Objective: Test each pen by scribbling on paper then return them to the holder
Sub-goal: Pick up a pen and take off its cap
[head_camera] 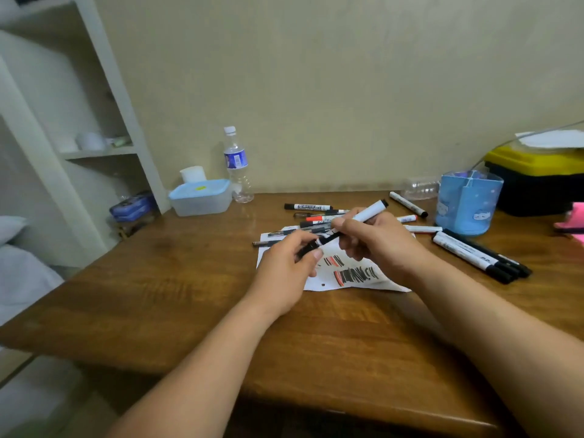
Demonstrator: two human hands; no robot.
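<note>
Right, both hands are up over the paper (357, 281), which lies on the wooden table (177, 279). Out past my left hand (284, 270) there's a wide stretch of bare wood running to the table's left edge, and more bare wood back toward me, under my forearms, down to the near edge. The room is tighter on the other side: just beyond my right hand (379, 245) a row of markers (477, 257) lies side by side, and past those stands the blue holder (467, 205), close to the black and yellow case (537, 181). Ahead of my knuckles sits the loose pile of pens (316, 216), some of it lying on the far edge of the sheet.

My right hand is curled round the white marker (368, 212), with the barrel slanting up and away over my fingers and its black end pointing toward the holder. My left hand meets it from below, thumb and fingers pinching the black cap (308, 249) at the low end. I can't tell whether that cap is seated or slightly off. Both wrists hang above the table, and red and black scribbles show on the sheet under them. Beyond the pile, near the wall, there's a water bottle (237, 165) beside a lidded plastic box (200, 197).
</note>
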